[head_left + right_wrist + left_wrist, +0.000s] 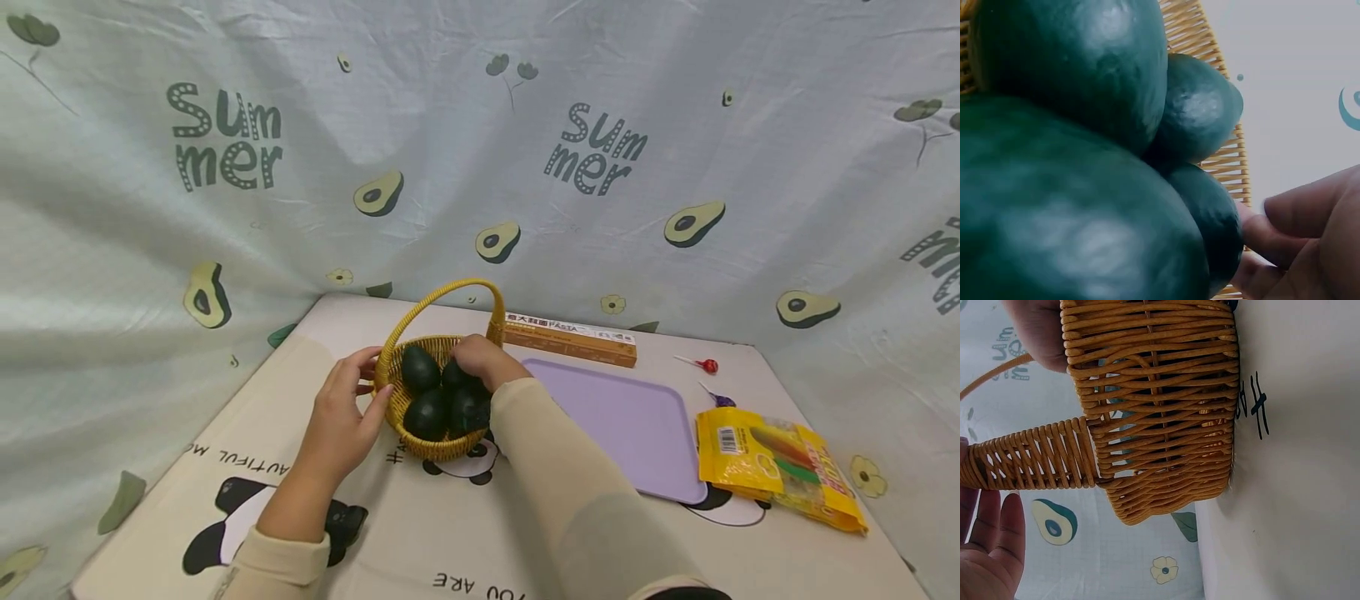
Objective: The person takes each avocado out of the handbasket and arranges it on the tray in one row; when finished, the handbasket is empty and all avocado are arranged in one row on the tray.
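A yellow wicker basket (442, 451) with a tall arched handle stands upright on the table, holding several dark green avocados (426, 414). At the basket's left side, my left hand (347, 421) holds the base of the handle, thumb in front and fingers behind. The left wrist view has the woven wall (1160, 425) and those fingers (997, 544) by the handle. My right hand (483, 360) reaches into the basket from the right. In the right wrist view its fingers (1272, 244) pinch one avocado (1210, 219) near the rim; part of the grip is hidden.
Behind the basket's right side lies a long pasta box (570, 343). A lilac tray (622, 417) lies to the right. Beyond it are a red lollipop (708, 365), a purple lollipop (723, 401) and a yellow snack bag (780, 467). A printed curtain (450, 125) hangs around the table.
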Tool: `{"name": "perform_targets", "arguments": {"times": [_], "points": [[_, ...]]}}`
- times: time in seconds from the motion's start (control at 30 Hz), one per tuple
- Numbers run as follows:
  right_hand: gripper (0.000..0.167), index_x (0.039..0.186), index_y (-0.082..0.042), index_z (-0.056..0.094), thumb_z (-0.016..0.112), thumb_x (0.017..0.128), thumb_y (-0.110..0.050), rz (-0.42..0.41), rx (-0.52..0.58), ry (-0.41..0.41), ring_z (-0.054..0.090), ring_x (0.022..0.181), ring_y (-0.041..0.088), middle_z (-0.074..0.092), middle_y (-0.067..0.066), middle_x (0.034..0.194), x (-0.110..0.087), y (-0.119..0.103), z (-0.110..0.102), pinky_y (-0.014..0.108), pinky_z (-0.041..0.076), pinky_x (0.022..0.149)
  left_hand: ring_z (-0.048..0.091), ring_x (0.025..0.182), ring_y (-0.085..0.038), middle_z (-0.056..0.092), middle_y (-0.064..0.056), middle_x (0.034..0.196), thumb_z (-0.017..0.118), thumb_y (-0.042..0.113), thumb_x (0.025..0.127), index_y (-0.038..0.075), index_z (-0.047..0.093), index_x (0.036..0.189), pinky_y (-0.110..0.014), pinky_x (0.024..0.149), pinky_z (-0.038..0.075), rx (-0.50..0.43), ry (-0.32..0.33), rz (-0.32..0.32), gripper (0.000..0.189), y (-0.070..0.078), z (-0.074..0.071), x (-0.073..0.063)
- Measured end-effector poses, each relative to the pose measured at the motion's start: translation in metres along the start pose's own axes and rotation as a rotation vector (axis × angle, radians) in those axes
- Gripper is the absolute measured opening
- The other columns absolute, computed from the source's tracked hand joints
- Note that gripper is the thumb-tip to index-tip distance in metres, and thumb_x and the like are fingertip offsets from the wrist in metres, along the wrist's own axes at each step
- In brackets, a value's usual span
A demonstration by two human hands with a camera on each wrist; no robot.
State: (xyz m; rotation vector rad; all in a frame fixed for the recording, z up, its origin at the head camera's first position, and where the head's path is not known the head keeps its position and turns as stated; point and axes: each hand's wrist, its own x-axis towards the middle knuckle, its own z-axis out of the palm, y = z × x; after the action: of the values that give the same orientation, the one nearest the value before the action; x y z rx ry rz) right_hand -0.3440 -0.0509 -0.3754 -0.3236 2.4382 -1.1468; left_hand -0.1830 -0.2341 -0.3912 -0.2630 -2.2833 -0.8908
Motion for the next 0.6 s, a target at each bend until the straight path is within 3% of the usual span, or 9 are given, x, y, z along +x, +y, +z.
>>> {"name": "perform_targets", "arguments": {"times": [0.13,0.23,0.43,0.6], "points": [[0.016,0.104,-0.003,0.066,0.059,0.103,-0.018,-0.011,-0.026,0.006,0.057,0.094,0.022,0.060,0.009,0.107,0.0005,0.0025,0.0009,0.039,0.054,0.086,0.064,0.108,-0.025,0.060,-0.013,0.120,0.075,0.004,0.092,0.008,0.049,0.144,-0.046,0.090,0.062,0.002,-0.003,-0.005,0.059,0.0022,0.0000,0.0000],[0.014,0.107,-0.004,0.067,0.069,0.097,-0.013,-0.004,-0.015,0.010,0.062,0.099,0.023,0.062,0.008,0.108,0.0012,0.0039,0.0015,0.043,0.057,0.092,0.064,0.109,-0.025,0.060,-0.013,0.121,0.075,0.004,0.092,0.008,0.048,0.144,-0.047,0.091,0.062,0.005,-0.007,-0.007,0.059,0.0033,0.0002,0.0004],[0.027,0.124,-0.005,0.065,0.068,0.097,-0.011,0.001,-0.045,0.009,0.063,0.111,0.027,0.062,0.011,0.126,0.0002,0.0035,0.0009,0.045,0.057,0.098,0.064,0.110,-0.025,0.060,-0.013,0.121,0.075,0.004,0.092,0.008,0.048,0.144,-0.047,0.091,0.062,0.002,-0.007,-0.007,0.059,0.0026,0.0013,0.0008],[0.033,0.127,-0.007,0.064,0.067,0.097,-0.021,-0.003,-0.032,0.021,0.063,0.108,0.026,0.062,0.010,0.123,-0.0019,0.0047,0.0002,0.047,0.057,0.098,0.064,0.110,-0.025,0.060,-0.012,0.122,0.075,0.004,0.092,0.010,0.048,0.145,-0.046,0.092,0.061,-0.001,-0.001,-0.020,0.059,0.0004,0.0022,-0.0003]]}}
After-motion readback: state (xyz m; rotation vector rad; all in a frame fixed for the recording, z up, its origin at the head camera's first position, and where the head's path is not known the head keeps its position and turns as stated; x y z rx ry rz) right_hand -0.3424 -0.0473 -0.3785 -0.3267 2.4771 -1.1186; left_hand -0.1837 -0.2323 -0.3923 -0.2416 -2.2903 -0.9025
